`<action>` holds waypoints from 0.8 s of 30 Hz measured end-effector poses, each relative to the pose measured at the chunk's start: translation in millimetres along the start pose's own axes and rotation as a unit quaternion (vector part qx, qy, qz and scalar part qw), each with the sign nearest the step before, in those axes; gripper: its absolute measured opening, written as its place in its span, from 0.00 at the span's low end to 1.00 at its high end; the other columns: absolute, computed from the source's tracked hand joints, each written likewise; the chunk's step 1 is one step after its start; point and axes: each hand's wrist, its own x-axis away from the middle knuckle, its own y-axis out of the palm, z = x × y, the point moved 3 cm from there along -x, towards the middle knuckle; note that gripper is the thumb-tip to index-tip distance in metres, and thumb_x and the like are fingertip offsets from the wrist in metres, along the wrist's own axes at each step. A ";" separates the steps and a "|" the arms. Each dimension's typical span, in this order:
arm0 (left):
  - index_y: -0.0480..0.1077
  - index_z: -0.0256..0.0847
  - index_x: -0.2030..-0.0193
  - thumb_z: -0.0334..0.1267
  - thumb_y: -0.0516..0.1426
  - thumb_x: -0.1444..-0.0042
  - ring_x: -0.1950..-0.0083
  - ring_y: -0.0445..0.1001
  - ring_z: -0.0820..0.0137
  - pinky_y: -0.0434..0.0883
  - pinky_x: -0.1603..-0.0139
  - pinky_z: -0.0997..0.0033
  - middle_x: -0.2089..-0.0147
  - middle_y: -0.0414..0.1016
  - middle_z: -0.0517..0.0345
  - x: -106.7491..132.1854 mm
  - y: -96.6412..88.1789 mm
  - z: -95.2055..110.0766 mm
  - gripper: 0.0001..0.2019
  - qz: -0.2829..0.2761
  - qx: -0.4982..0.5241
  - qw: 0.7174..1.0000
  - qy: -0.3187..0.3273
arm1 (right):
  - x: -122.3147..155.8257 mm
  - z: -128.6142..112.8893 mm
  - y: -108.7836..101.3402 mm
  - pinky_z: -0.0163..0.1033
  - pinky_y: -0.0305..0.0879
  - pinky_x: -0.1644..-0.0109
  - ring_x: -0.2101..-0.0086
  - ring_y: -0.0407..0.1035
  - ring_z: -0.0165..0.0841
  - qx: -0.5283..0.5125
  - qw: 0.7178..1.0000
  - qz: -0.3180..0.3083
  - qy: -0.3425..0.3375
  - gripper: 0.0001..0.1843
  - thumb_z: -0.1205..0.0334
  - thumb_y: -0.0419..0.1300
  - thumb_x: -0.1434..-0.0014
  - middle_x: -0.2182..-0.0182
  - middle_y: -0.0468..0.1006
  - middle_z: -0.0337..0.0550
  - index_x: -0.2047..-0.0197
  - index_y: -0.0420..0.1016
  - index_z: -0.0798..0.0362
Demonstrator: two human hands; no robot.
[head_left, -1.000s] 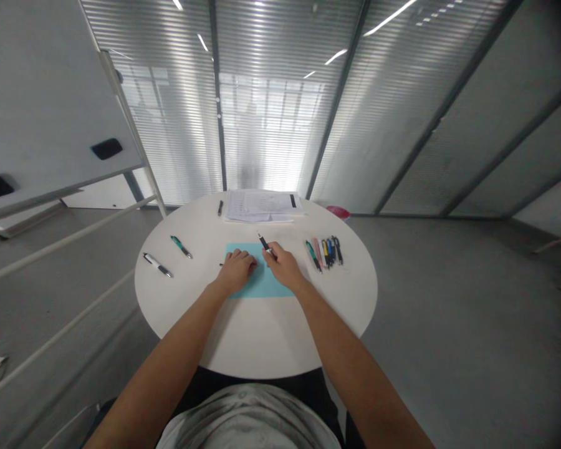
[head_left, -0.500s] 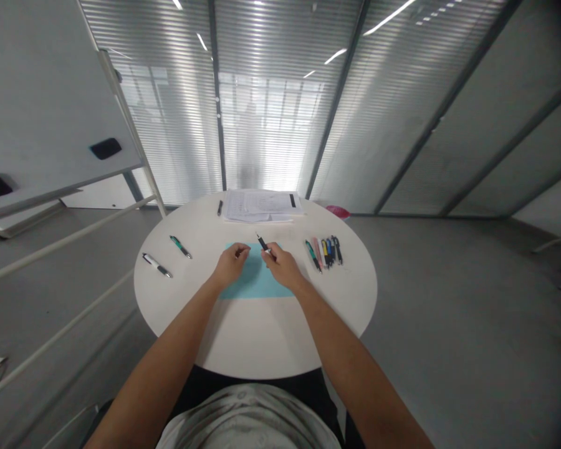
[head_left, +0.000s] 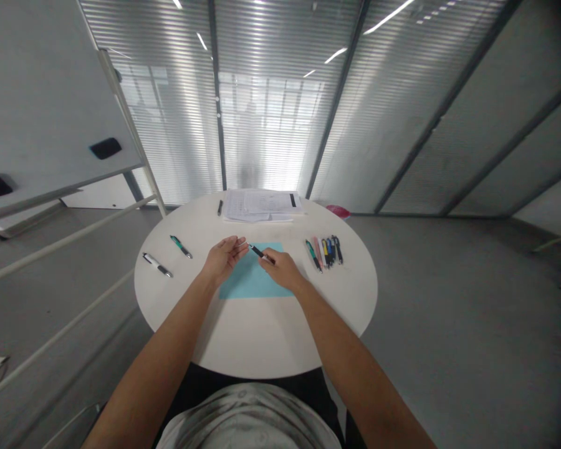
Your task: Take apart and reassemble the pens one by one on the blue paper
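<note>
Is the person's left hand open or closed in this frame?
Open: the left hand has its palm turned up and fingers extended toward the tip of the slim black pen, which the right hand pinches.

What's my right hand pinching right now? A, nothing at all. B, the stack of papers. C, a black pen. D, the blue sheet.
C: the right hand pinches the black pen between its fingers, above the blue sheet.
</note>
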 end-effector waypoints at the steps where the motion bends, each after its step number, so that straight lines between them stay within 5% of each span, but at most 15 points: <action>1: 0.70 0.35 0.64 0.31 0.60 0.45 0.62 0.79 0.67 0.76 0.55 0.64 0.61 0.78 0.49 -0.1 0.1 -0.5 0.03 -0.002 0.002 1.000 -0.006 | 0.1 -0.5 -0.1 0.31 0.49 0.72 0.78 0.57 0.27 0.002 1.000 -0.003 -0.001 0.11 0.54 0.53 0.40 0.81 0.64 0.32 0.67 0.71 0.51; 24: 0.70 0.36 0.64 0.34 0.63 0.48 0.61 0.78 0.69 0.76 0.58 0.70 0.59 0.79 0.48 3.5 1.8 -3.3 0.07 -0.034 -0.021 0.998 -0.039 | -0.2 -1.2 -0.6 0.32 0.47 0.72 0.77 0.57 0.27 0.051 0.999 -0.001 -0.001 0.11 0.55 0.53 0.40 0.80 0.65 0.33 0.66 0.74 0.50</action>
